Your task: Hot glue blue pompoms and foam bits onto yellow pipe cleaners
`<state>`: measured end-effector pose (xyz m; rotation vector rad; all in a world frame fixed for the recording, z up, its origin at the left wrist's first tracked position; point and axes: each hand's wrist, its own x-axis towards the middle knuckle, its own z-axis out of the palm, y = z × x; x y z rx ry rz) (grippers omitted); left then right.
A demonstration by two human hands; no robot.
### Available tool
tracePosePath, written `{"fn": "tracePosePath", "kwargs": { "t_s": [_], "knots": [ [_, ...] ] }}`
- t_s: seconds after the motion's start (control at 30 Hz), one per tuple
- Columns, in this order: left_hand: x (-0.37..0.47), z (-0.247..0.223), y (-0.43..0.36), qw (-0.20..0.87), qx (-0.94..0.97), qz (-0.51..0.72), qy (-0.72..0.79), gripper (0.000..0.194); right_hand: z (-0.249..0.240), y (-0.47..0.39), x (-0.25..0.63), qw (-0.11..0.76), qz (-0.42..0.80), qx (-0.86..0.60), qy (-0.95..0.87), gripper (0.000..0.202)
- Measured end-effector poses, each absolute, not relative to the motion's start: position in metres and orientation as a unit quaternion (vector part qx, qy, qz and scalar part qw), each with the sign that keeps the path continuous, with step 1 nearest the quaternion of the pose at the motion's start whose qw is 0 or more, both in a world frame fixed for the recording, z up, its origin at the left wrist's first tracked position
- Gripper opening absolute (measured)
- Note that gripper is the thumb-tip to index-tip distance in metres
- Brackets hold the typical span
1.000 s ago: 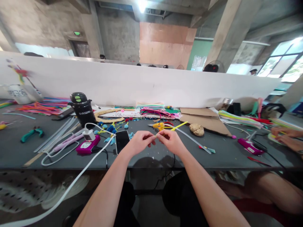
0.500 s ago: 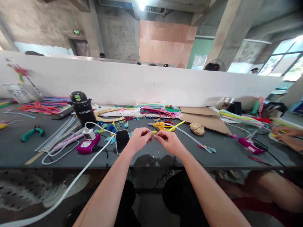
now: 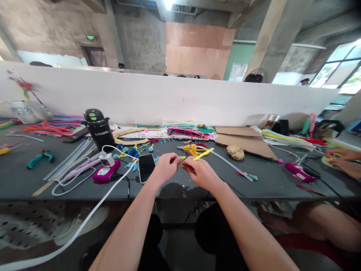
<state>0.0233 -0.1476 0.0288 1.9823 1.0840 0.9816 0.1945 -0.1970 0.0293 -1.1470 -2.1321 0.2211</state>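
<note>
My left hand (image 3: 168, 165) and my right hand (image 3: 197, 169) meet over the front part of the grey table (image 3: 180, 190), fingertips nearly touching. Both are closed in a pinch on a yellow pipe cleaner (image 3: 203, 154). Its straight end sticks up to the right above my right hand, and a small bent part shows between the fingertips. Just behind the hands lie a yellow glue gun (image 3: 191, 149) and red-handled pliers. A phone (image 3: 146, 168) with a dark screen lies left of my left hand.
A black bottle (image 3: 98, 131), magenta power strip (image 3: 106, 171) and white cable are at left. Blue and yellow fuzzy pieces (image 3: 134, 152) lie behind the phone. Right are a clear glue stick, a tan lump (image 3: 235, 153), cardboard (image 3: 245, 145) and another person's hands (image 3: 345, 162).
The yellow pipe cleaner's free end has swung lower and to the left, nearer my right hand. My right hand has turned slightly, and its fingers have shifted on the pipe cleaner.
</note>
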Motion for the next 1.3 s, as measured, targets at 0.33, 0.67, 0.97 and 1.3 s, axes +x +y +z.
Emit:
{"fn": "tracePosePath", "kwargs": {
  "t_s": [0.33, 0.67, 0.97, 1.3],
  "knots": [
    [0.018, 0.035, -0.151, 0.28, 0.8, 0.343, 0.406, 0.027, 0.029, -0.191, 0.205, 0.411, 0.14, -0.476, -0.765, 0.018],
    [0.018, 0.035, -0.151, 0.324, 0.792, 0.35, 0.38, 0.037, 0.022, -0.187, 0.201, 0.47, 0.211, -0.43, -0.741, 0.041],
    [0.013, 0.04, -0.155, 0.404, 0.789, 0.32, 0.334, 0.042, 0.033, -0.194, 0.203, 0.437, 0.192, -0.443, -0.759, 0.018],
    [0.007, 0.036, -0.144, 0.561, 0.6, 0.428, 0.378, 0.051, 0.029, -0.193, 0.199, 0.485, 0.176, -0.461, -0.722, 0.016]
  ]
}}
